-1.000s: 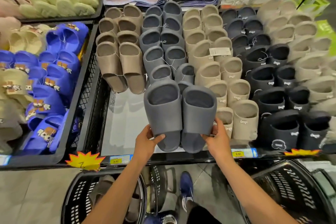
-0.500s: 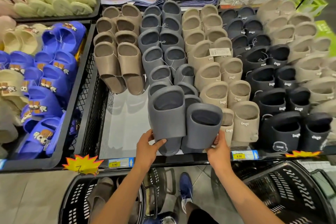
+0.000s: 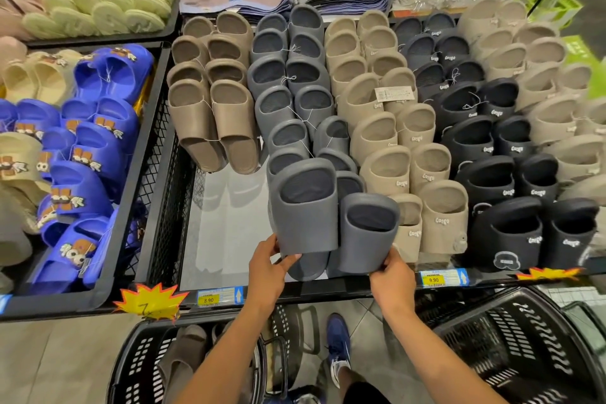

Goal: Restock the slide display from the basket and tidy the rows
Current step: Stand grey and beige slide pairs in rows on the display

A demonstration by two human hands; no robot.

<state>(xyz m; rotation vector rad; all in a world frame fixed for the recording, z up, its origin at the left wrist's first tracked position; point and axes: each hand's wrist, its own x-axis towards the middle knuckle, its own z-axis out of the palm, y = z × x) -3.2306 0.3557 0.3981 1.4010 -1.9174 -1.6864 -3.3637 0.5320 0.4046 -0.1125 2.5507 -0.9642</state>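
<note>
A pair of dark grey slides stands at the front of the grey row in the display bin [image 3: 170, 193]. My left hand [image 3: 267, 267] grips the heel of the left grey slide [image 3: 306, 210], which stands tall. My right hand [image 3: 392, 275] holds the heel of the right grey slide [image 3: 367, 233], which sits lower and leans against the left one. Behind them runs the grey row [image 3: 288, 75], with a brown row [image 3: 210, 108] to its left and beige [image 3: 383, 141] and black [image 3: 492, 147] rows to its right. A black basket [image 3: 137, 367] below holds brown slides [image 3: 178, 361].
A bare white patch of bin floor [image 3: 226, 229] lies in front of the brown row. Blue slides [image 3: 95, 147] fill the left bin. A second black basket [image 3: 511, 348] stands at the lower right. Price tags [image 3: 218, 297] line the front rail. My blue shoe [image 3: 337, 341] is on the floor.
The grey pair has moved forward and down onto the front of the grey row. The right slide has dropped lower than the left one. Both hands stay on the heels.
</note>
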